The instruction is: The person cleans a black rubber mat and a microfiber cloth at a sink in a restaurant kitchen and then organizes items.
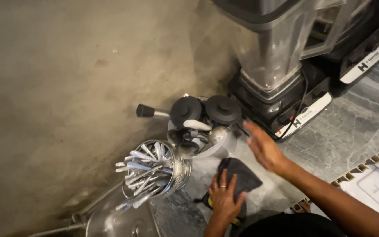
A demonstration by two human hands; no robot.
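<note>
Low in the middle of the frame I see my left hand [223,197] lying flat on a dark cloth [238,175], fingers [221,179] slightly spread and stretched up over its near edge, pressing rather than pinching; there is a ring on one of them. The cloth sits bunched on the grey marble counter [343,127], just below a white tub [218,147]. My right hand [263,147] hovers to the right of centre, above the cloth and just beside the tub, palm down, fingers extended and close together, holding nothing; it is blurred, so I cannot tell whether the fingertips touch the tub. The tub holds ladles and two black round lids [205,109]. Left of it stands a metal cup [178,173] packed with spoons [143,171]. A blender [277,66] rises at upper right, against the concrete wall [66,87].
</note>
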